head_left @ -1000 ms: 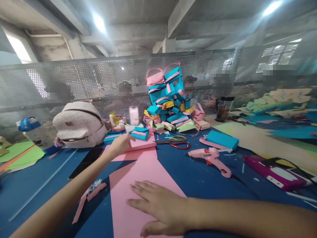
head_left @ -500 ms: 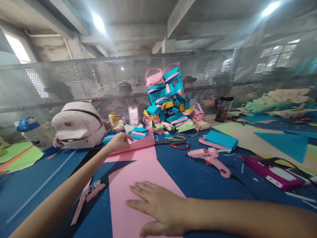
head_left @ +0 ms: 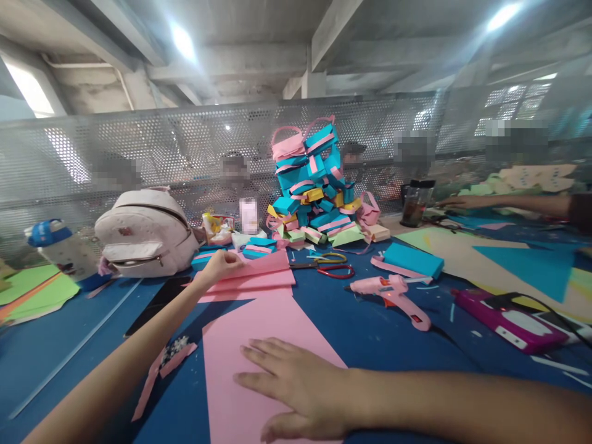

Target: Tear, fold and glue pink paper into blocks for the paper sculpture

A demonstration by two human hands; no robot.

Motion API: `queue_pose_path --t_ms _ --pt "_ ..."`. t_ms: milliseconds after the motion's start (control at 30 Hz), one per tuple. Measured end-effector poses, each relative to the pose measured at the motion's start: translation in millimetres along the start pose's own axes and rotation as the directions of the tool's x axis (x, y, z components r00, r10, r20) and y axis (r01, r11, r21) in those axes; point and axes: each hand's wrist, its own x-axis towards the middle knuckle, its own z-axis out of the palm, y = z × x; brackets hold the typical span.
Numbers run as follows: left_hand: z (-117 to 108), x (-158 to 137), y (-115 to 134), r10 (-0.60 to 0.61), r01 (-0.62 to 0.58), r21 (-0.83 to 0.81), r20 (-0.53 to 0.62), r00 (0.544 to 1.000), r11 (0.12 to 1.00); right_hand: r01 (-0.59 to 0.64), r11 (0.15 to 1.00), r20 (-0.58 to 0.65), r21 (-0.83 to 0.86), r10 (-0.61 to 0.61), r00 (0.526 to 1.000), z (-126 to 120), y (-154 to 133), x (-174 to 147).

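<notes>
My right hand (head_left: 296, 385) lies flat with spread fingers on a large pink paper sheet (head_left: 272, 320) at the table's front. Farther off, my left hand (head_left: 224, 265) pinches the edge of a smaller pink paper piece (head_left: 266, 266), its fingers closed. That piece is lifted over another pink paper layer beneath it. Just right of it lie scissors (head_left: 330, 265) with red and yellow handles. A pink glue gun (head_left: 391, 296) rests on the blue table to the right of the big sheet. Left of the sheet are pink strips (head_left: 178, 359) with small white bits.
A tall pile of blue, pink and yellow paper bags (head_left: 314, 191) rises at the back. A white backpack (head_left: 147, 231) and a bottle (head_left: 67, 256) stand left. On the right are a blue paper box (head_left: 411, 260) and a purple device (head_left: 509, 320). Another person's arm (head_left: 509, 202) reaches in far right.
My left hand has moved slightly, and more of the pink layers beneath its piece shows. My right hand stays put. Another person's arm has come in at the far right.
</notes>
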Motion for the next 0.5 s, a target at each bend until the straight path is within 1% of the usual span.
queue_pose_path --t_ms 167,267,333,433,500 --pt "6.1 -11.1 5.6 0.101 -0.108 0.118 0.063 0.993 0.987 -0.002 0.999 -0.004 0.036 0.002 1.0 0.3 0.3 -0.2" --pt "15.7 -24.3 12.3 0.174 -0.195 0.21 0.116 0.978 0.958 0.004 0.999 -0.008 0.04 -0.003 1.0 0.9 1.0 -0.4" --pt "22.0 -30.9 17.2 0.194 -0.226 0.282 0.139 0.971 0.933 -0.002 0.999 -0.004 0.033 0.002 1.0 1.6 1.5 -0.3" --pt "26.0 -32.8 25.1 0.16 -0.202 0.409 0.134 0.978 0.89 -0.006 1.0 -0.002 0.013 0.006 1.0 2.7 1.6 0.1" --pt "23.4 -29.1 31.3 0.121 -0.152 0.498 0.095 0.988 0.854 -0.004 1.0 -0.006 0.006 0.004 1.0 2.9 1.2 0.2"
